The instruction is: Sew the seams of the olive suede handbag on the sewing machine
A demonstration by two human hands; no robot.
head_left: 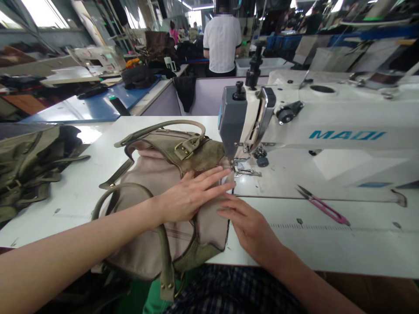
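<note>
- Step in hand, as I judge it: the edge of the bag [153,244] sits at the presser foot [244,172] of the sewing machine [347,135], held flat for stitching.
- Next move, as I read it: this calls for the layers staying flat and square under the foot; whether the foot is down, I cannot tell.
- Left hand [193,195]: open and flat, fingers spread, pressing on the top of the bag, no grip, fingertips just short of the foot.
- Right hand [248,229]: open, fingers lightly curved, tips against the bag's near edge, nothing grasped.
- Bag position: on the table [55,224], at my 12 o'clock, its far corner reaching the needle area at about 1 o'clock.
- Count, bags: two. The second bag [29,174], olive, lies at my 10 o'clock, well apart from the first.
- Count, handles on the first bag: two, the upper handle [162,125] and the lower handle [131,188]; I see one brass buckle [182,149].
- Count, machines at my station: one, at 2 o'clock.
- Count, snips: one pair, the pink snips [322,209], at 3 o'clock, near neither hand.
- Count, thread cones: one, the black thread cone [119,105], at 11 o'clock on a blue board [81,107].
- Count, people beyond the table: one co-worker [221,43] nearest, at 12 o'clock, back turned.
</note>
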